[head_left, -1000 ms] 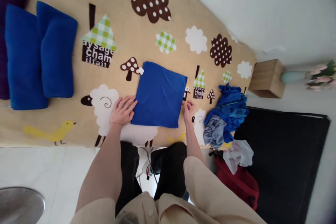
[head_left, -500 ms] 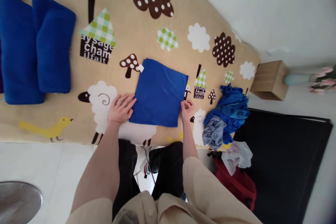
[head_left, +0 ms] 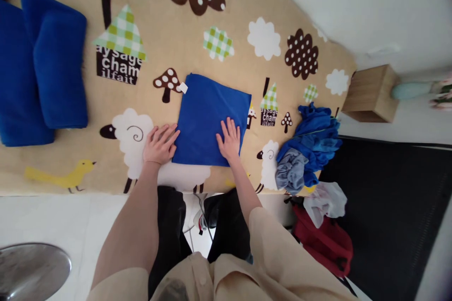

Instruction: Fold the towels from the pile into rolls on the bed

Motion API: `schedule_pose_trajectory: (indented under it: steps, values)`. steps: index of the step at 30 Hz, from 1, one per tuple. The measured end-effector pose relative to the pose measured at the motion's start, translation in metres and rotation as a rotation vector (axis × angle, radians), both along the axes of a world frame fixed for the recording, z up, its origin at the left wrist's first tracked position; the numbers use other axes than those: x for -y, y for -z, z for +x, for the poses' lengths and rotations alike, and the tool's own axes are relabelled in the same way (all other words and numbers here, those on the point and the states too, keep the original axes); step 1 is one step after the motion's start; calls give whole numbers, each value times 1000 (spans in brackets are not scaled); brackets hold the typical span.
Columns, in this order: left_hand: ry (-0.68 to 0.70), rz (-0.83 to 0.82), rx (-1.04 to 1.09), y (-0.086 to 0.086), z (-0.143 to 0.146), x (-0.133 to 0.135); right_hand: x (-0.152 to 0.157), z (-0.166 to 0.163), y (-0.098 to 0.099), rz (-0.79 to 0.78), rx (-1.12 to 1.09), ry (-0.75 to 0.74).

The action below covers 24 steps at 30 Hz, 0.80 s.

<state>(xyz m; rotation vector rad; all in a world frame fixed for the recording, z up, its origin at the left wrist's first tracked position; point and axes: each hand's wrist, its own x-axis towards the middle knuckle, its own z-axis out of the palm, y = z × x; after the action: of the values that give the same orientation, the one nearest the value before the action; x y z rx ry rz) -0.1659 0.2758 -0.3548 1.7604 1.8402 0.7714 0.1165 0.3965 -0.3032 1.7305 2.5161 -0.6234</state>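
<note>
A square blue cloth (head_left: 201,122) with a small white tag at its upper left corner lies flat in front of me on a beige printed cover (head_left: 226,4). My left hand (head_left: 159,145) rests beside the cloth's left edge, fingers spread, with the fingertips touching that edge. On the right part of the cloth lies my right hand (head_left: 229,142), palm down with fingers extended. Neither hand grips anything.
Folded blue cloths (head_left: 61,70) lie in stacks at the left. A crumpled heap of blue cloths (head_left: 318,136) with a grey-blue cloth (head_left: 290,171) sits at the right. Beyond the front edge are a red bag (head_left: 325,240) and a round metal base (head_left: 31,270).
My right hand has moved left from the cloth's right edge onto its surface, and its pinched fingers have opened out flat. My left hand stays at the left edge. The view has shifted slightly.
</note>
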Motion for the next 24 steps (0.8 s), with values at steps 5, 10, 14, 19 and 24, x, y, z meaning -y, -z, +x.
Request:
schedule_pose_trajectory:
  steps: [5, 10, 14, 19, 24]
  values:
    - [-2, -13, 14, -1, 0, -1, -23, 63, 13, 71, 19, 233]
    - [-9, -8, 21, -3, 1, -2, 13, 79, 14, 68, -42, 384]
    - [-10, -9, 33, -3, 1, -1, 71, 74, 5, 5, -44, 408]
    - [-1, -22, -4, 1, 0, 0, 95, 78, -2, -77, -51, 404]
    - [-7, -27, -8, 1, 0, 0, 89, 94, 1, 29, -229, 533]
